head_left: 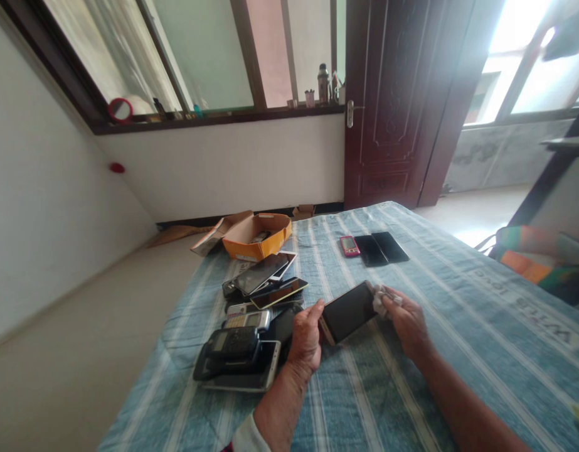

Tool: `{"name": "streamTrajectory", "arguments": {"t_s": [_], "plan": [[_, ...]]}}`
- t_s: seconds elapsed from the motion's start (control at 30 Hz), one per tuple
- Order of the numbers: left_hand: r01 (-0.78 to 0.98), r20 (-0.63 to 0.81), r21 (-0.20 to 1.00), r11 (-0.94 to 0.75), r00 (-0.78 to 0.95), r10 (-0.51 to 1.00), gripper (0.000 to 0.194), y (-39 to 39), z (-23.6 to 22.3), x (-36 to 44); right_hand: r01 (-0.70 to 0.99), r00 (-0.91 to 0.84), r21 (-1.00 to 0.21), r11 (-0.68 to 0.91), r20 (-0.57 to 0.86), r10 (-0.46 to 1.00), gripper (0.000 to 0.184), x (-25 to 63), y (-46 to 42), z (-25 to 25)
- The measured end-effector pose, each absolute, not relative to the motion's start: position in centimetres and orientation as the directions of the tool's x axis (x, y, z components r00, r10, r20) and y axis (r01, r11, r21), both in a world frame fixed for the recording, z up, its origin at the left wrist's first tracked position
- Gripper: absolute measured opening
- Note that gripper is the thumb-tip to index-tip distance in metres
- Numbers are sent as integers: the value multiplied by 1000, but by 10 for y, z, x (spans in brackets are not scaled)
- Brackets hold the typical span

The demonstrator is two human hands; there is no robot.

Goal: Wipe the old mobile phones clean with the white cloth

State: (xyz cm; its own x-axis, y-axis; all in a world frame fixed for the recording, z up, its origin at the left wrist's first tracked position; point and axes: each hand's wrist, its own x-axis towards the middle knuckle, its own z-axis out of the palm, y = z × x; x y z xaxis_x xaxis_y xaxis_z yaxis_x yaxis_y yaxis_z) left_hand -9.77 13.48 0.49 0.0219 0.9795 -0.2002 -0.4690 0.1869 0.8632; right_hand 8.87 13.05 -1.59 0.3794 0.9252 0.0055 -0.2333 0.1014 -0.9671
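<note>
My left hand (307,336) grips one end of a smartphone (348,312) with a dark screen, held tilted above the striped bedcover. At the phone's far right end, my right hand (404,317) pinches a crumpled white tissue (379,302) against its edge. Left of my left hand lies a loose pile of old phones: a silver keypad phone (248,319), a black device (233,347) on top of a larger white-edged phone (270,370), and several dark smartphones (261,275). Beyond my hands, a pink phone (349,246) lies beside two flat black phones (382,248).
An open orange cardboard box (257,242) with something dark inside stands at the bed's far left edge. The blue striped bedcover (364,389) spreads under everything. Behind are a windowsill (223,120) with small items and a dark red door (393,94). Colourful fabric (529,263) is at the right.
</note>
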Motion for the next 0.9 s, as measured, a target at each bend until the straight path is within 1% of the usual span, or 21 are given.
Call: {"name": "streamTrajectory", "arguments": {"t_s": [0.23,0.4,0.63,0.77,0.9], "plan": [[-561,-256,796,226,27,966,28,137,5,-97,-481,404,-871,99,-120,907,36,88,131,-9],[-614,-273,751,244,47,961,22,137,5,-96,-567,383,-822,58,-201,902,33,87,130,-5],[-648,-304,711,272,66,950,17,134,10,-92,-622,228,-781,51,-119,966,35,80,126,-4],[-633,-261,719,285,133,956,18,133,8,-93,-644,211,-763,62,-99,972,33,80,126,-4],[-587,-203,751,302,230,952,19,132,4,-94,-662,202,-749,46,-119,972,33,83,127,-5]]}}
